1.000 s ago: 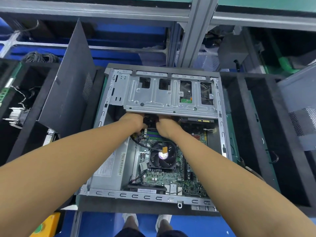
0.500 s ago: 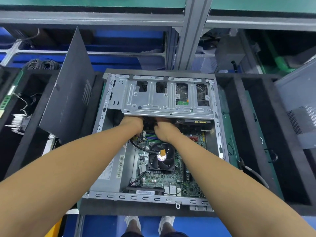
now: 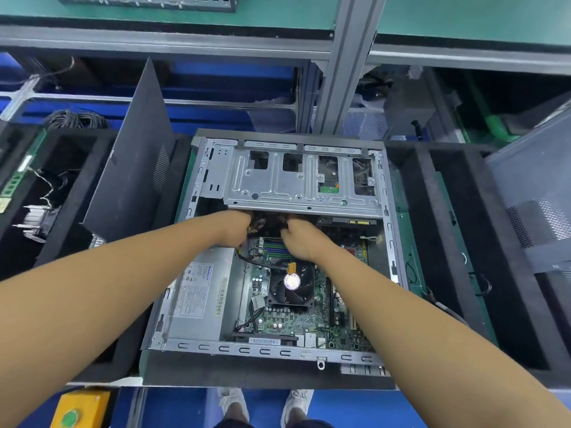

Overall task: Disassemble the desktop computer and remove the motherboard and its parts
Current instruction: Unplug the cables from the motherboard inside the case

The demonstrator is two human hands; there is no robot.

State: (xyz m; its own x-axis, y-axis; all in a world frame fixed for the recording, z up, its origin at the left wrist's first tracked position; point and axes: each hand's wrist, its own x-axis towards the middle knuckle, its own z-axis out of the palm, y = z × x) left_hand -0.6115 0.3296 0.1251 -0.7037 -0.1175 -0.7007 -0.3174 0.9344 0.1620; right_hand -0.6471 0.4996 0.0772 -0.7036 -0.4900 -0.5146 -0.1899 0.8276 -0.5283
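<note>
one desktop case [image 3: 278,350] lies flat, open side up, between the walls of a black foam tray [image 3: 415,193]. inside, counted:
- one motherboard [image 3: 293,322] on the right part of the floor
- one cpu fan [image 3: 292,282] about mid-board
- one silver power supply [image 3: 200,298] on the left
- one metal drive cage [image 3: 302,186] across the far end, with four cutouts
- one black cable [image 3: 256,262] running from under the left hand to the fan's edge

outside the case:
- one dark side panel [image 3: 133,168] leaning upright just left of it
- one grey perforated panel [image 3: 537,186] at far right, cut off by the frame
- one finned heatsink [image 3: 37,217] and one green memory stick [image 3: 12,180] in the left tray
- two white shoes [image 3: 234,403] at the bottom
- one yellow box [image 3: 80,409] with a green button, bottom left

two hands, both arms stretched straight in from the near edge. left hand [image 3: 234,230] and right hand [image 3: 301,242] sit side by side at the near lip of the drive cage, close but apart, above the memory slots [image 3: 276,247]. backs of the hands face up. fingers of both curl forward into a dark wire bundle [image 3: 268,223].

hidden:
- both sets of fingertips are lost in shadow under the cage, so can't tell whether they pinch a connector, a wire or nothing
- far end of the motherboard is covered by cage and hands
- power supply label is too small to read
</note>
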